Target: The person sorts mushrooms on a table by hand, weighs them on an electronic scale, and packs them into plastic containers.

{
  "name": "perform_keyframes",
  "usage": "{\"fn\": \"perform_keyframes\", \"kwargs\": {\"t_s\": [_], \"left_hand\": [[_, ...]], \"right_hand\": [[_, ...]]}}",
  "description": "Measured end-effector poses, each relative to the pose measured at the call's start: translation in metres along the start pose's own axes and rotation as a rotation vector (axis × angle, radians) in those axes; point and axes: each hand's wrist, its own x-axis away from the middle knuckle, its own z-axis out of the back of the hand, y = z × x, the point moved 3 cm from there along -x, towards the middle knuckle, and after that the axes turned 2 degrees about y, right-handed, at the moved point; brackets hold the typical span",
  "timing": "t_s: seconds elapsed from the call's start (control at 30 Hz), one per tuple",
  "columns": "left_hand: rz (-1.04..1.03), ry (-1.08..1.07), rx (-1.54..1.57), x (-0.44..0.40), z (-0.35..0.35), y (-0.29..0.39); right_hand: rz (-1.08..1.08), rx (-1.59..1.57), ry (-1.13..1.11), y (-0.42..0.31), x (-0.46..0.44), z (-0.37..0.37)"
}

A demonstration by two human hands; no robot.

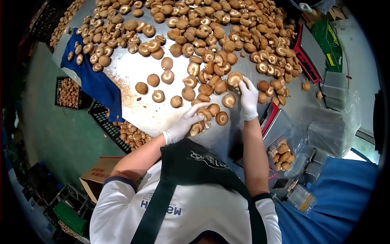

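Observation:
My left hand [183,125], in a white glove, is at the near edge of the metal table, its fingers closed on a brown mushroom [204,114]. Another mushroom [196,129] lies just below those fingers. To the right, my right hand [248,97], gloved too, pinches a mushroom [235,79] that shows its pale underside. Between the hands lie loose mushrooms, one with its gills up [228,101] and one near the table's front [222,118]. A large heap of mushrooms [260,24] covers the far part of the table.
A blue cloth [95,87] hangs over the table's left edge, above black crates of mushrooms [68,92]. At the right are a red-edged scale [310,53], a green crate [328,44], plastic trays [334,89] and a filled pack of mushrooms [283,156]. An open cardboard box [97,173] stands lower left.

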Motion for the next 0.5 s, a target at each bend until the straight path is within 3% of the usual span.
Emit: {"fn": "perform_keyframes", "kwargs": {"t_s": [0.1, 0.17, 0.2, 0.27, 0.33, 0.4, 0.43, 0.5], "left_hand": [[0.053, -0.046, 0.039, -0.002, -0.003, 0.0], [0.066, -0.105, 0.012, -0.004, -0.002, 0.001], [0.128, -0.058, 0.104, -0.006, 0.0, -0.004], [0.252, 0.036, 0.29, -0.009, 0.003, -0.012], [0.296, 0.013, 0.246, -0.004, 0.01, -0.012], [0.276, -0.012, 0.23, -0.003, 0.018, -0.018], [0.262, -0.046, 0.222, -0.001, 0.02, -0.018], [0.218, -0.07, 0.298, 0.004, 0.018, -0.013]], "right_hand": [[-0.074, -0.141, -0.044, 0.0, 0.029, 0.007], [0.026, -0.099, -0.043, -0.015, 0.067, -0.001], [0.327, 0.252, -0.06, -0.02, 0.086, -0.005], [0.636, 0.292, -0.351, -0.04, 0.119, -0.025], [0.521, 0.232, -0.521, -0.036, 0.123, -0.025], [0.548, 0.245, -0.314, -0.031, 0.096, -0.02], [0.748, 0.564, -0.093, -0.027, 0.078, -0.02], [0.656, 0.829, 0.009, 0.0, 0.049, -0.019]]}}
